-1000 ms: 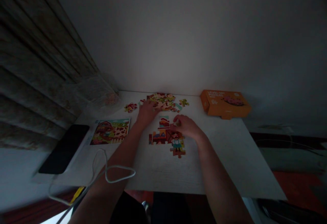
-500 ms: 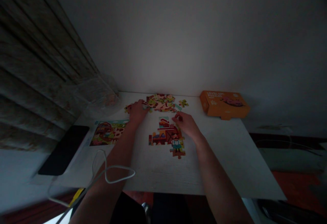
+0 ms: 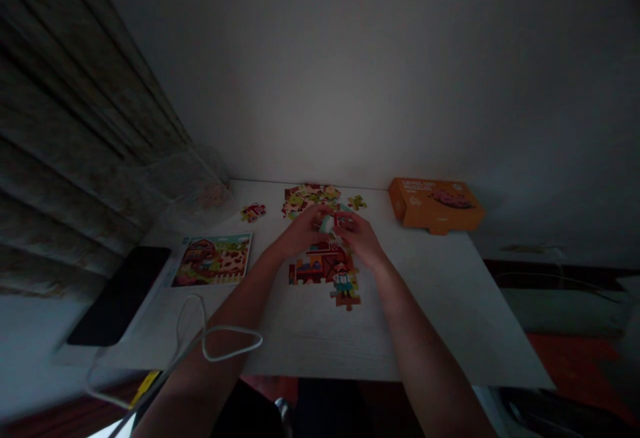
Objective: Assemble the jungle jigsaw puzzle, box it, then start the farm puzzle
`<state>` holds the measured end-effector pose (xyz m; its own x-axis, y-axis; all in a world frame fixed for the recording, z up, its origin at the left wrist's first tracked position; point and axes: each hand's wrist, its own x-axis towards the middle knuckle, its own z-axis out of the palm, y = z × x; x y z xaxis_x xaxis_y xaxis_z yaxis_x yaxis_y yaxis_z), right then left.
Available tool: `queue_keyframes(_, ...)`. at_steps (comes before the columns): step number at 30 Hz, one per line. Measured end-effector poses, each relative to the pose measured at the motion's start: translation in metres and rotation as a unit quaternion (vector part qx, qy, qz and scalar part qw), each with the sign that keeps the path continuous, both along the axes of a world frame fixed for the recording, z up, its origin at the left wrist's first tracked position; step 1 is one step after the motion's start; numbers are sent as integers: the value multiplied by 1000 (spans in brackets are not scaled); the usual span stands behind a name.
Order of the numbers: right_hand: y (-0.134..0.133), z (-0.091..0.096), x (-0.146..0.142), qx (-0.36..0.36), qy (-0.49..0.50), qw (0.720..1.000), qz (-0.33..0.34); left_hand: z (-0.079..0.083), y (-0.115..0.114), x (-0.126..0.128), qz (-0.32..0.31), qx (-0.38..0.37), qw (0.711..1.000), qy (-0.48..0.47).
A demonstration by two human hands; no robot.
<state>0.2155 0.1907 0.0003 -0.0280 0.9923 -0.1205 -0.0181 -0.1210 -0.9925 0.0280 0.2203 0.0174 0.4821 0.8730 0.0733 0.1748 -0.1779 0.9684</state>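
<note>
Your left hand point(image 3: 306, 230) has swung from the loose pieces point(image 3: 254, 212) to meet your right hand point(image 3: 361, 237) mid-frame; left pinches a pale piece point(image 3: 327, 225), right a red piece point(image 3: 342, 218), bringing both above the joined section point(image 3: 325, 269)

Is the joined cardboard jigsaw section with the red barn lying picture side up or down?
Picture side up: the joined jigsaw section shows its printed barn and figure to the camera.
</note>
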Motion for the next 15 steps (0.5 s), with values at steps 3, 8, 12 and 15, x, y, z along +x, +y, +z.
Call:
queue_keyframes(3,0,-1,-1,-4,6,1000,-12,-3,5,0,37,-57,997,-31)
queue_keyframes(8,-7,-2,-6,98,-195,975,29,5,19,-35,30,-65,993,92)
queue_keyframes(12,-14,-2,-11,195,-378,894,141,7,28,-69,32,-96,978,182)
queue_keyframes(15,-18,-2,-13,197,-437,857,191,4,30,-72,9,-92,970,226)
